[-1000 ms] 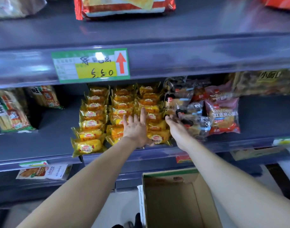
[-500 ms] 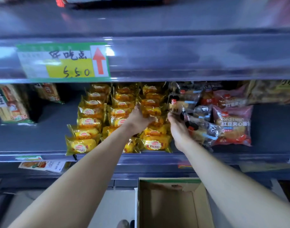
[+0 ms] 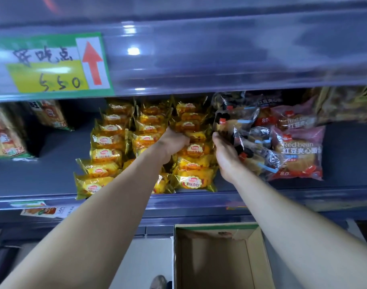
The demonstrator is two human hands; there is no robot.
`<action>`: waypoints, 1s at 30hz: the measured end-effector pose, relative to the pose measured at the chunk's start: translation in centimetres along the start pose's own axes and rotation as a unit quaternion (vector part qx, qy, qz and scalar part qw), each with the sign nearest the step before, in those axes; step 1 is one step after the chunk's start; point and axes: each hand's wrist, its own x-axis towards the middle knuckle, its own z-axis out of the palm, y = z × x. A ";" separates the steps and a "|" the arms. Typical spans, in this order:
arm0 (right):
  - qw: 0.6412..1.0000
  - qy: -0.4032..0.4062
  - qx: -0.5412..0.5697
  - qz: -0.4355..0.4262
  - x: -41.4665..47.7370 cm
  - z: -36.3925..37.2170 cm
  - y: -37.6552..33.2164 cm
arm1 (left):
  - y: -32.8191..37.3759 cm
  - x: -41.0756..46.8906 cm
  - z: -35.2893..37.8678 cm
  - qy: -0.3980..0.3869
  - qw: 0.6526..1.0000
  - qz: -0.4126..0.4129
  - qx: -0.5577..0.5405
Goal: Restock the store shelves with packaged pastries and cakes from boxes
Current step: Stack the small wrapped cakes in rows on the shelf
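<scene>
Three rows of yellow-gold wrapped pastry packs (image 3: 107,140) lie on the middle shelf (image 3: 261,197). My left hand (image 3: 170,143) reaches between the middle and right rows, fingers curled round a yellow pack (image 3: 196,136) in the right row. My right hand (image 3: 226,157) sits at the right side of that row, its fingers curled against the clear-and-black wrapped bread packs (image 3: 238,122). An open cardboard box (image 3: 259,247), brown inside with nothing visible in it, stands below the shelf.
Pink red-bean bread bags (image 3: 297,151) lie right of the clear packs. Green-trimmed snack bags (image 3: 7,134) stand at the far left. The upper shelf lip (image 3: 220,55) carries a green price tag (image 3: 51,65) marked 5.50. A shoe tip (image 3: 158,282) shows on the floor.
My left hand went from flat on the yellow packs to curled deeper into the rows. My right hand moved further in, up against the clear packs. The camera came closer to the shelf.
</scene>
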 end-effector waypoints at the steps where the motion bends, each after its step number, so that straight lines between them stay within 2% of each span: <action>1: 1.000 0.002 -0.005 -0.004 0.0 0.0 -0.1 | -0.1 0.1 0.0 -0.005 1.000 -0.002 -0.006; 7: 1.000 0.004 -0.025 -0.018 0.4 0.8 -0.6 | 0.2 0.9 0.2 -0.017 0.999 -0.020 -0.041; 16: 1.000 0.016 0.017 -0.013 1.1 1.2 -1.0 | 0.0 2.3 0.7 0.038 0.993 -0.009 -0.110; 26: 0.999 0.031 -0.020 -0.030 1.8 1.4 -1.1 | -0.6 3.1 0.3 0.020 0.992 0.006 -0.121; 30: 0.999 0.005 -0.038 -0.035 2.0 1.4 -1.5 | -0.6 3.5 0.2 0.007 0.993 0.008 -0.119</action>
